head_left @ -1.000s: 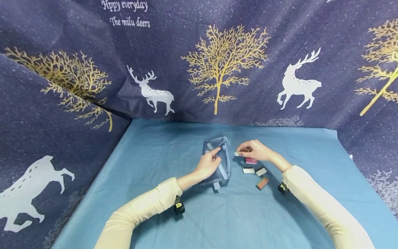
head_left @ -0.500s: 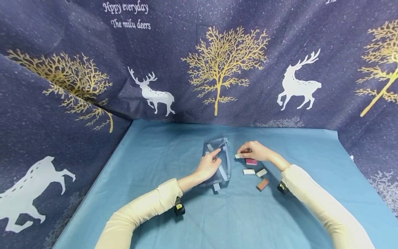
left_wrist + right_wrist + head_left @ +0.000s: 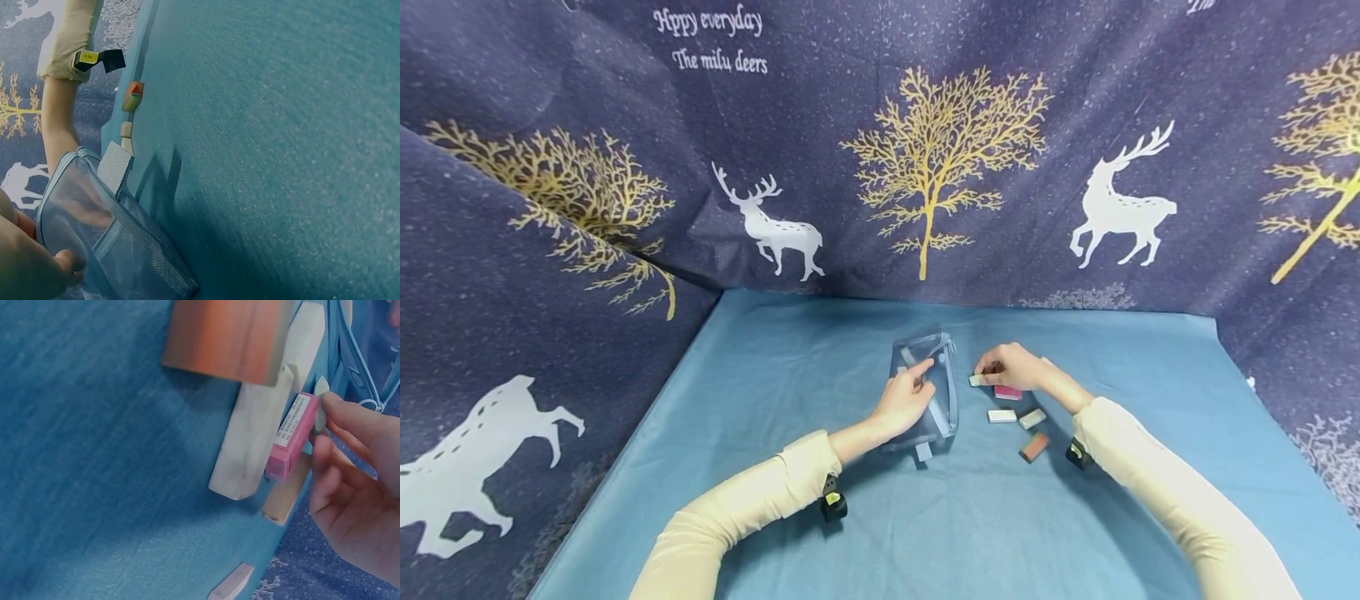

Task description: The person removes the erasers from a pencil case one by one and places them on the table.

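Note:
In the head view, my left hand point(image 3: 904, 406) lies over a blue mesh zip pouch point(image 3: 917, 346), index finger stretched across it. The left wrist view shows its fingers gripping the side of the pouch point(image 3: 144, 250), which stands raised from the cloth. To its right, my right hand point(image 3: 1011, 367) pinches a small pale green eraser point(image 3: 321, 403) between thumb and fingertips. Close beside those fingertips is a pink eraser point(image 3: 294, 434) with a white label. A tan eraser point(image 3: 286, 494) lies partly behind the pink one.
Nearer me are two whitish blocks point(image 3: 1002, 416) and an orange-and-green eraser point(image 3: 1034, 447). A pale pinkish block point(image 3: 231, 584) lies beyond the right hand. The blue cloth point(image 3: 820, 367) meets a dark patterned backdrop point(image 3: 865, 208) at the back.
My right hand has shifted slightly nearer me with the pale green eraser, and a pale block now shows behind its wrist. My left hand stays at the pouch.

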`<state>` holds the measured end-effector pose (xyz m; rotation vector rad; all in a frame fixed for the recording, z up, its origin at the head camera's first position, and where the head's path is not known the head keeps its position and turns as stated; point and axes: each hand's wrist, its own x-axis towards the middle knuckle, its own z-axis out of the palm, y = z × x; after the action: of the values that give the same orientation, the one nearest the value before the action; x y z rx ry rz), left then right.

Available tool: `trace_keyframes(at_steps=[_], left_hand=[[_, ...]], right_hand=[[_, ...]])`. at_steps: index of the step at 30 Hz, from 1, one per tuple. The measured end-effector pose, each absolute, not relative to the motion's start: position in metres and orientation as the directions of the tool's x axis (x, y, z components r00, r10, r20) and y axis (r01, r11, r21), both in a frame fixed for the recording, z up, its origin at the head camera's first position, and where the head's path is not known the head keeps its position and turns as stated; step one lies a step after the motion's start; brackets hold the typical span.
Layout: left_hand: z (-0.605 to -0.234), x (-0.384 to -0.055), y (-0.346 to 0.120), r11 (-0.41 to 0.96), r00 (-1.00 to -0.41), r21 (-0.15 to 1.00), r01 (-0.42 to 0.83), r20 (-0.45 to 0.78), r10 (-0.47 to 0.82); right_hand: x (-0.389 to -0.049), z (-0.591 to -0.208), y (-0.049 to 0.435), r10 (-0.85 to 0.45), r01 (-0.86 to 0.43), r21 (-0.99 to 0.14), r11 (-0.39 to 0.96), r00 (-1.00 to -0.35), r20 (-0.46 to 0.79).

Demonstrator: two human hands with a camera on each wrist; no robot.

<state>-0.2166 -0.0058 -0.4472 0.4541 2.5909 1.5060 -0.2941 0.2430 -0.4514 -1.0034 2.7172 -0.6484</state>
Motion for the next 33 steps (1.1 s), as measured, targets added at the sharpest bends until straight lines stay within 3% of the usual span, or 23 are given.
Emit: trace_keyframes(at_steps=[16, 26, 33], left_hand=[[-0.446, -0.216, -0.004, 0.476, -0.946, 0.856, 0.202, 0.046, 0.32], [-0.445, -0.217, -0.003, 0.488, -0.952, 0.852, 0.189, 0.037, 0.303], [-0.444, -0.218, -0.004, 0.49, -0.951, 0.851, 0.189, 0.033, 0.308]], right_hand=[[-0.292, -0.447, 0.231, -0.551, -0.481, -0.436, 0.761, -0.834, -0.041], [-0.29, -0.442, 0.216, -0.605, -0.525, -0.542, 0.656, -0.795, 0.038], [-0.286, -0.439, 0.204, -0.642, -0.514, -0.623, 0.59, -0.766, 0.024]])
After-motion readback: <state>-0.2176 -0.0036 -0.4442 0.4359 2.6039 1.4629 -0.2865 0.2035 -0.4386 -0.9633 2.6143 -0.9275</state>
